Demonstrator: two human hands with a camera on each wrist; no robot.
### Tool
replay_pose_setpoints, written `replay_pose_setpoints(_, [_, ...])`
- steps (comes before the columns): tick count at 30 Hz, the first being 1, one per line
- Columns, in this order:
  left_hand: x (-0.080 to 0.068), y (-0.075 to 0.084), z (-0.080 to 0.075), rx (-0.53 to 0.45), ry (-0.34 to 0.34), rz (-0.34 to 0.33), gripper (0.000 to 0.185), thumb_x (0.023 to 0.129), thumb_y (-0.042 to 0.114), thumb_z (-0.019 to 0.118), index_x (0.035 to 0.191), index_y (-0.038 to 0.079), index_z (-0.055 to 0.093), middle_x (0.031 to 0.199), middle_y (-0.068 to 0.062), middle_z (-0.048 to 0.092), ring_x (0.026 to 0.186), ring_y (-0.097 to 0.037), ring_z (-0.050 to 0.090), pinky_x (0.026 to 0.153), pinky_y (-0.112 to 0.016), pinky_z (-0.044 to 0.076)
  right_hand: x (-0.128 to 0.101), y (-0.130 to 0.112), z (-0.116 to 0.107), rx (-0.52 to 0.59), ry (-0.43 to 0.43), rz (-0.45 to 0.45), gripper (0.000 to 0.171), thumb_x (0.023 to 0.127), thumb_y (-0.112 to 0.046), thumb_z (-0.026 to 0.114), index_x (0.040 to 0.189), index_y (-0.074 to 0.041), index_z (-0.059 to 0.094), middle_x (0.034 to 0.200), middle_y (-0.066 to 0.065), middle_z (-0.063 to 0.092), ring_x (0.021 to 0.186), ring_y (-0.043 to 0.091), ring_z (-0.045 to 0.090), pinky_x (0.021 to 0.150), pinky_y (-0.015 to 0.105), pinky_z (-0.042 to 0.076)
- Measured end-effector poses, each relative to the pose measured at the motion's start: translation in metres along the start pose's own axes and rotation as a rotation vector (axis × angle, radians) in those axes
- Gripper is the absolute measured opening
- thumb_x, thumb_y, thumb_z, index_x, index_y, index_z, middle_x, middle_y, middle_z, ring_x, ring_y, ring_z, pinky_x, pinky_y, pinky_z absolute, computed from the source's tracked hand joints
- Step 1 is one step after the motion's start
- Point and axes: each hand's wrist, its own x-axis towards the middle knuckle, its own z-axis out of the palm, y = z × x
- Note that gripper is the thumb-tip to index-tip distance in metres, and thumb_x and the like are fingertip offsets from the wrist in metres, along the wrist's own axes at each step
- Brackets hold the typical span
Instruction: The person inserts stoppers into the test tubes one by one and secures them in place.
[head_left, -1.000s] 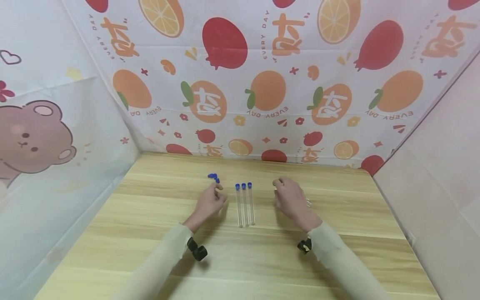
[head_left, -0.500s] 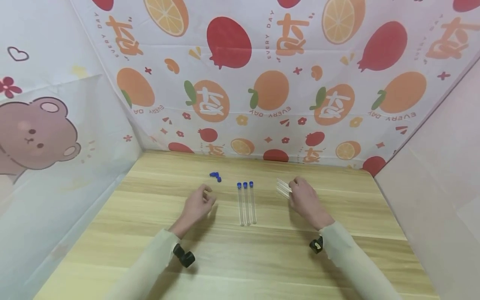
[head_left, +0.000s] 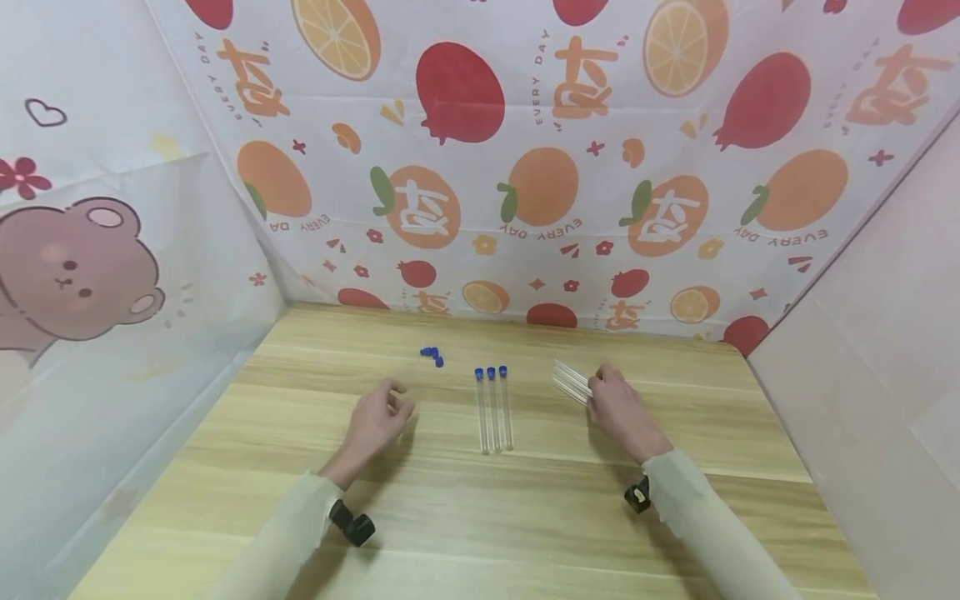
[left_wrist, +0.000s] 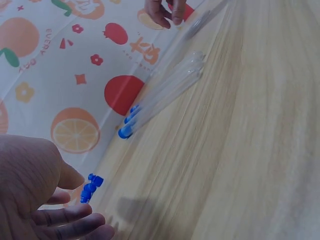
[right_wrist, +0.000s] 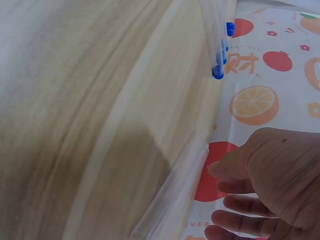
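Note:
Three clear test tubes (head_left: pixel 494 412) with blue caps lie side by side on the wooden table between my hands. My left hand (head_left: pixel 378 417) is left of them, fingers loosely bent, holding nothing. Beyond it is a small group of loose blue caps (head_left: pixel 434 354), which also shows past the fingers in the left wrist view. Several uncapped clear tubes (head_left: pixel 572 382) lie slanted on the right. My right hand (head_left: pixel 618 408) is beside their near end, partly covering them in the head view. The right wrist view shows its fingers (right_wrist: pixel 245 222) relaxed and apart from these tubes (right_wrist: pixel 175 195).
The wooden table (head_left: pixel 465 533) ends at a fruit-printed cloth wall (head_left: pixel 480 192). A cloth with a bear print (head_left: pixel 71 275) stands along the left, and a pale wall (head_left: pixel 885 333) along the right. Each wrist wears a small black camera (head_left: pixel 352 525).
My right hand has drawn back to the right, uncovering the uncapped tubes. My left hand has moved away from the loose caps, leftward and nearer to me. The capped tubes have stayed put.

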Motion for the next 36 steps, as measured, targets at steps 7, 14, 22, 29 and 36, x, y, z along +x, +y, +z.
replay_pose_setpoints(7, [-0.004,-0.009,-0.003,0.013,0.004,-0.018,0.041,0.097,0.016,0.062,0.132,-0.004,0.054,0.106,-0.024,0.072,0.087,-0.029,0.072,0.068,-0.034,0.061,-0.003,-0.001,0.008,-0.023,-0.018,-0.006,0.009,0.087,-0.001,0.068,0.093,0.005,0.069,0.105,0.017,0.061,0.091,0.030,0.059,0.073,0.041,0.058])
replay_pose_setpoints(14, [-0.006,-0.010,-0.005,0.015,0.007,-0.022,0.039,0.097,0.016,0.062,0.130,-0.004,0.054,0.106,-0.025,0.072,0.087,-0.030,0.072,0.069,-0.036,0.062,-0.005,0.000,0.015,-0.045,-0.024,-0.009,0.005,0.087,0.001,0.063,0.087,0.003,0.067,0.104,0.017,0.059,0.091,0.029,0.057,0.070,0.039,0.058])
replay_pose_setpoints(22, [-0.005,-0.012,-0.007,0.020,0.016,-0.020,0.039,0.098,0.017,0.060,0.129,-0.005,0.054,0.106,-0.024,0.072,0.091,-0.033,0.073,0.073,-0.039,0.062,-0.007,-0.003,0.017,-0.046,-0.028,-0.008,0.010,0.089,0.001,0.061,0.081,0.004,0.065,0.099,0.013,0.057,0.084,0.024,0.051,0.065,0.033,0.052])
replay_pose_setpoints(29, [-0.007,-0.011,-0.007,0.022,0.019,-0.026,0.038,0.097,0.017,0.061,0.128,-0.004,0.055,0.105,-0.024,0.072,0.091,-0.033,0.072,0.072,-0.039,0.062,-0.009,-0.004,0.023,-0.037,-0.037,-0.019,0.011,0.090,0.001,0.056,0.084,0.004,0.065,0.096,0.012,0.055,0.082,0.023,0.050,0.066,0.034,0.053])
replay_pose_setpoints(36, [-0.008,-0.011,-0.009,0.031,0.031,-0.021,0.038,0.097,0.018,0.061,0.129,-0.003,0.055,0.105,-0.023,0.072,0.089,-0.030,0.072,0.069,-0.036,0.061,-0.009,-0.007,0.027,-0.007,-0.040,-0.031,0.009,0.089,0.001,0.058,0.082,0.000,0.065,0.094,0.012,0.055,0.079,0.023,0.050,0.068,0.037,0.054])
